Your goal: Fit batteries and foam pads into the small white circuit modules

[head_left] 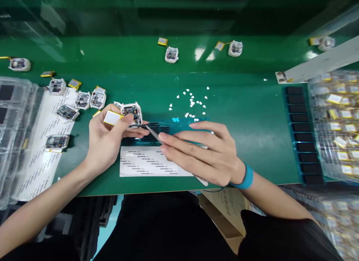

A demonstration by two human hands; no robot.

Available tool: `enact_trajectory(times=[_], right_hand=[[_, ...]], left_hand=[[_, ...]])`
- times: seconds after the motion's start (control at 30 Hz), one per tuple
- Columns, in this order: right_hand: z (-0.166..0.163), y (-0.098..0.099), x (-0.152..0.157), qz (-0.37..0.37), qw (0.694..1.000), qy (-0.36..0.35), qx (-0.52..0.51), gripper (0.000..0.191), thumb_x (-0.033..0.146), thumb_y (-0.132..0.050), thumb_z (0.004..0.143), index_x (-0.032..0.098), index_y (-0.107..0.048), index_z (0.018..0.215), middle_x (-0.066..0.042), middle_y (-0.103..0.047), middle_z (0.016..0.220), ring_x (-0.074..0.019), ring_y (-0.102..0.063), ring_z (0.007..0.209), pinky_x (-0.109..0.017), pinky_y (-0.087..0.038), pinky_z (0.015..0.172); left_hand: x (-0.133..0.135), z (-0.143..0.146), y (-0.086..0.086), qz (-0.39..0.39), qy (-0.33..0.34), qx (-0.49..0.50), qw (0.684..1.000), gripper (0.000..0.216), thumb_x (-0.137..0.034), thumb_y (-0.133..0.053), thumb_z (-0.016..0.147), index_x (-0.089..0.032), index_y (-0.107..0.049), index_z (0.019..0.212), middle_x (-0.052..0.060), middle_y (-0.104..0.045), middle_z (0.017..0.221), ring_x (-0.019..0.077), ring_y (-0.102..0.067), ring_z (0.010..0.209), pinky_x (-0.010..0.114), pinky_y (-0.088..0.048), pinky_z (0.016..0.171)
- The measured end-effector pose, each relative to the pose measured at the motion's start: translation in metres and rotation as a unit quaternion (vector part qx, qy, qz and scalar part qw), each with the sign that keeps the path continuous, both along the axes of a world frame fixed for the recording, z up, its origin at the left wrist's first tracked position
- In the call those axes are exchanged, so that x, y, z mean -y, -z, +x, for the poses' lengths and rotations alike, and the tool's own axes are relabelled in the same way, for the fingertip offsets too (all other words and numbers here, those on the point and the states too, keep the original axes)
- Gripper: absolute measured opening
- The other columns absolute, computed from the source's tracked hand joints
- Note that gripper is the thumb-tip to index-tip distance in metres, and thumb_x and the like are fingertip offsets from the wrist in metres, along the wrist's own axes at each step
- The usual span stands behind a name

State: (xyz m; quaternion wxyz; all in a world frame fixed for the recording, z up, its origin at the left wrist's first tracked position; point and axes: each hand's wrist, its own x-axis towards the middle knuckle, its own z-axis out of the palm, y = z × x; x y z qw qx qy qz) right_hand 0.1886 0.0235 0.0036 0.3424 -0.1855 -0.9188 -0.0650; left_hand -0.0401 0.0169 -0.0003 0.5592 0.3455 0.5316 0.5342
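My left hand [108, 135] grips a white smartwatch case [134, 114] with its circuit board facing up, the thumb pressed onto the board. A silver battery pack with yellow edges [112, 118] hangs at the case's left side, against the same hand. Tweezers [153, 133] are pinched between the fingers of my right hand [207, 152], which wears a teal wrist strap [246, 177]. Their tip meets the lower right edge of the case, at a small dark piece. Below both hands lies a printed white backing sheet [148, 167], partly covered by the right hand.
Several opened watch cases [82, 100] with batteries sit at the left, near a clear plastic tray [17, 103]. Small white pieces [192, 103] are scattered mid-table. At the right are a strip of black pads [297, 118] and trays of battery units [340, 122]. A white bar [314, 62] crosses the upper right.
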Motion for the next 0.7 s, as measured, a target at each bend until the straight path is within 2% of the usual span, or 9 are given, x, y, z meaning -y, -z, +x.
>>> enact_trajectory(times=[0.13,0.23,0.53,0.7], right_hand=[[-0.003,0.0024,0.0015,-0.018,1.0,-0.013,0.003,0.02,0.018,-0.063,0.096,0.016,-0.072,0.114,-0.003,-0.074,0.12,-0.0133,-0.073,0.095,-0.035,-0.059,0.091],[-0.0033,0.0026,0.0027,-0.028,0.999,-0.019,0.026,0.022,0.019,-0.056,0.101,0.017,-0.071,0.117,-0.002,-0.073,0.123,-0.0124,-0.073,0.098,-0.033,-0.059,0.093],[-0.0046,0.0059,0.0027,-0.006,0.999,-0.023,0.025,0.022,0.02,-0.061,0.098,0.017,-0.072,0.117,-0.003,-0.075,0.122,-0.0121,-0.072,0.098,-0.033,-0.058,0.094],[-0.0053,0.0047,0.0039,-0.007,0.999,-0.018,0.034,0.023,0.02,-0.057,0.1,0.017,-0.071,0.117,-0.003,-0.074,0.123,-0.0115,-0.071,0.099,-0.032,-0.058,0.094]], left_hand=[[0.0025,0.0032,0.0019,0.0,0.004,-0.01,1.0,0.028,-0.022,-0.079,0.078,-0.022,-0.051,0.074,-0.003,-0.066,0.066,0.0239,-0.078,0.073,0.028,-0.065,0.057],[0.004,0.0044,0.0013,-0.004,0.019,-0.01,1.0,0.026,-0.021,-0.074,0.082,-0.022,-0.05,0.074,-0.002,-0.069,0.071,0.0243,-0.078,0.073,0.028,-0.064,0.053],[0.0056,0.0043,0.0032,-0.01,0.025,-0.023,0.999,0.024,-0.018,-0.072,0.084,-0.023,-0.05,0.074,-0.002,-0.068,0.075,0.0219,-0.076,0.071,0.027,-0.061,0.051],[0.007,0.0057,0.0024,-0.015,0.024,-0.021,0.999,0.025,-0.02,-0.072,0.085,-0.023,-0.05,0.074,-0.002,-0.067,0.074,0.0221,-0.076,0.075,0.029,-0.062,0.054]])
